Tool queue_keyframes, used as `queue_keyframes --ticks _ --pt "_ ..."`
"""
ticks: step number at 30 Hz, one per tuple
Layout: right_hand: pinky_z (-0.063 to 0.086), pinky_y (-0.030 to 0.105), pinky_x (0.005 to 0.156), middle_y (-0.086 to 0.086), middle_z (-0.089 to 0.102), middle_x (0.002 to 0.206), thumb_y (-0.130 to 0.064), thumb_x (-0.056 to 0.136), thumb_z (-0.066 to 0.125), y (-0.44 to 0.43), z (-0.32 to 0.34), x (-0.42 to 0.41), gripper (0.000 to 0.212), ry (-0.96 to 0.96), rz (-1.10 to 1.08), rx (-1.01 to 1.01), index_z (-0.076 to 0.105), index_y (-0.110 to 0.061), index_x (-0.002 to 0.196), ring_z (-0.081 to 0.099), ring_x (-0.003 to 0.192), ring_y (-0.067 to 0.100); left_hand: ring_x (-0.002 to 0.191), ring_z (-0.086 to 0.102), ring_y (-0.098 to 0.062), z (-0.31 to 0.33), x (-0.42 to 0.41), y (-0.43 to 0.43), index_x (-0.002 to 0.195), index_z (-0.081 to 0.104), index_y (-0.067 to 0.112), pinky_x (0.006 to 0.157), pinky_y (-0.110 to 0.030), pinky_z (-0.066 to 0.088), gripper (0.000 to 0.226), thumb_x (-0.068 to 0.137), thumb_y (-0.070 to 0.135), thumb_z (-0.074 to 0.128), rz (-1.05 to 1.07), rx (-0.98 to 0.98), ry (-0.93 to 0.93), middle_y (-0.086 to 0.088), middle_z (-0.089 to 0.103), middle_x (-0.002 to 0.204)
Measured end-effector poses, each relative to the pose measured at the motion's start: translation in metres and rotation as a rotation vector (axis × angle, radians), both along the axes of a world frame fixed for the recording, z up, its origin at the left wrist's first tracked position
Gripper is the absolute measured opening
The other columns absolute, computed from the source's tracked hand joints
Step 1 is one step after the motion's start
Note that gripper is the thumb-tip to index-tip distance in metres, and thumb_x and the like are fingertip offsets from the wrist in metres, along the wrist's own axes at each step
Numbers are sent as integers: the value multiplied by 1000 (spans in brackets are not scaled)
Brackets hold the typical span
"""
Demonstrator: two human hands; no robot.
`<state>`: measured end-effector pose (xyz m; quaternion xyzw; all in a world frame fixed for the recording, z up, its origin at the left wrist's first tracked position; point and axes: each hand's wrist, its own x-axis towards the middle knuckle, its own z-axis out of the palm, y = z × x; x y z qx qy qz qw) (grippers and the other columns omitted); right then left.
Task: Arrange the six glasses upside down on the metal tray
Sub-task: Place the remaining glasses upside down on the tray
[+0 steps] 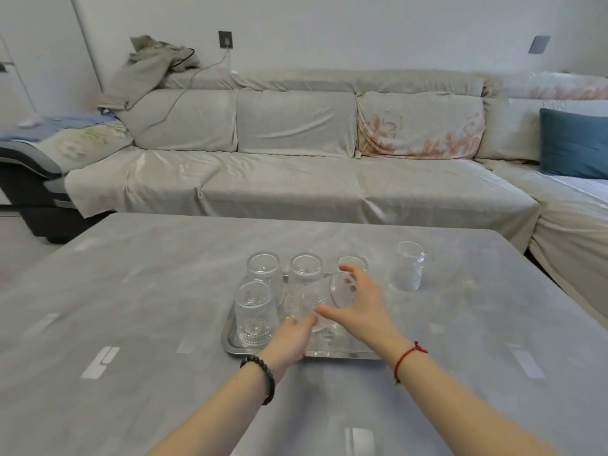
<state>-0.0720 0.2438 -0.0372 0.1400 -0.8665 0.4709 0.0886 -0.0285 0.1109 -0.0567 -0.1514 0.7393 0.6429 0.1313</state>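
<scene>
My right hand point(357, 307) tips the fifth glass point(332, 299) over the metal tray point(232, 348), fingers wide around it, left hand point(289, 337) steadying it loosely; next I should seat it rim-down, then fetch the last glass point(408, 266).

- No text, label, brand, number or sign can be read anywhere in the head view.
- The pale marks on the grey table point(131, 291) are plain shapes and form no letters.
</scene>
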Motion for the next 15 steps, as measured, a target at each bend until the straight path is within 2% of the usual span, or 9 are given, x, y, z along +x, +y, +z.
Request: queue_keyframes --ticks 1,3,5,6,7,9,10,13,15 --pt "35 22 94 -5 48 117 -25 57 82 -6 0 -2 75 -9 10 24 44 -18 121 45 109 12 98 50 -19 1 0 -6 117 43 15 84 -31 40 39 85 37 47 0 -126 88 -1 52 109" --pt "32 21 94 0 48 121 -23 58 80 -18 -3 -7 72 -22 43 87 45 -17 120 43 115 16 110 50 -19 1 -1 -14 138 23 16 92 -32 42 62 85 32 50 -29 -304 233 -2 46 132" --pt "29 19 92 2 49 124 -23 60 78 -29 -9 -10 69 -29 65 145 45 -18 120 41 119 18 126 41 -18 1 -3 -19 143 10 18 100 -23 38 72 84 26 51 -70 -376 299 -3 30 148" --pt "28 18 91 2 49 125 -23 60 77 -33 -13 -11 68 -35 66 157 45 -19 120 40 119 18 126 39 -13 0 -5 -21 143 8 19 94 -12 37 73 84 21 50 -85 -379 305 -3 24 151" --pt "27 18 91 1 49 125 -23 61 76 -36 -16 -12 68 -39 63 158 44 -20 120 39 120 17 123 41 -10 -1 -8 -22 143 7 20 86 -8 39 74 83 16 50 -98 -375 304 -1 22 152" --pt "26 17 90 0 49 125 -24 61 76 -41 -22 -13 68 -44 55 144 44 -20 121 39 119 16 126 43 -19 -4 -11 -23 143 6 24 79 -16 44 77 81 11 49 -115 -369 296 1 21 153" --pt "26 16 89 0 49 125 -24 61 76 -43 -24 -13 68 -45 52 135 44 -20 121 40 118 15 130 39 -23 -6 -12 -23 143 5 24 83 -18 43 78 80 11 50 -120 -363 295 1 20 153" --pt "27 12 84 -3 48 120 -24 61 77 -46 -28 -11 66 -42 41 63 44 -24 118 40 110 9 138 24 -16 -10 -14 -21 143 4 22 99 -21 30 81 80 12 54 -109 -326 302 -1 20 153" --pt "29 10 80 -9 46 113 -22 60 78 -45 -32 -9 66 -66 21 -31 41 -31 114 39 105 4 137 26 -15 -12 -15 -21 143 6 23 105 -25 29 83 79 15 57 -94 -296 315 1 24 152"
